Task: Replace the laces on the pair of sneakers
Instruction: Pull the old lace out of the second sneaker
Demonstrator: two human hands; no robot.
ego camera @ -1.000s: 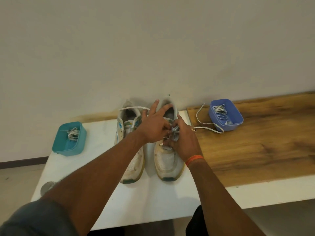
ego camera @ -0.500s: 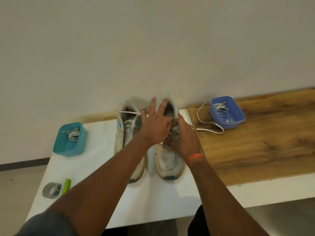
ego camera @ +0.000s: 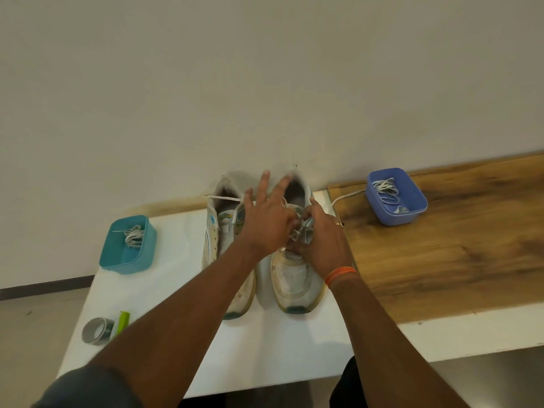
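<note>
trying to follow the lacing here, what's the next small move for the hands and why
Probably draw the lace through the eyelet: both the left hand and right hand are pinched at the right sneaker mid-tongue, with loose lace trailing toward the purple tub.

- White desk (ego camera: 164, 343) against the wall, with a wood-grain part (ego camera: 441, 260) on its right.
- Two sneakers (ego camera: 290, 278) side by side, heels toward the wall.
- Teal tub (ego camera: 129, 254) at the left holds laces.
- Blue tub (ego camera: 396, 213) on the wood part holds laces.
- Tape roll (ego camera: 95, 331) and green item (ego camera: 122, 320) near the front-left edge.
</note>
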